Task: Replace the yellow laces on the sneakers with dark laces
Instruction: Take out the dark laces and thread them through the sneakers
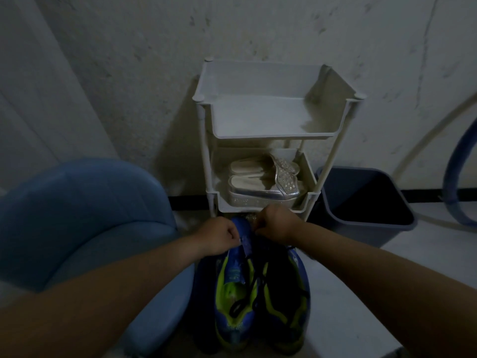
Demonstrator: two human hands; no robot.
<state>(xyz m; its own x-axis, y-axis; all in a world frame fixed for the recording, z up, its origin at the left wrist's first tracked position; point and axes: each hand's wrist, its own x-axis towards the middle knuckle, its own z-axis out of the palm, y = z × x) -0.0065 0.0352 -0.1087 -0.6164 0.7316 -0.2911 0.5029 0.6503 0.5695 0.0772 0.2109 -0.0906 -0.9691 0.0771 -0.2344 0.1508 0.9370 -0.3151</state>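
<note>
While left hand (219, 237) and right hand (275, 226) pinch dark lace (254, 282) ends, I judge sneakers (260, 301) nearly relaced; tying left.

left hand (218, 235) bare | right hand (277, 226) bare | forearms unsleeved (no jewellery visible)

Rack (260, 208) blocks ahead; chair (85, 218) left, bin (361, 210) right; floor (343, 293) free.
</note>
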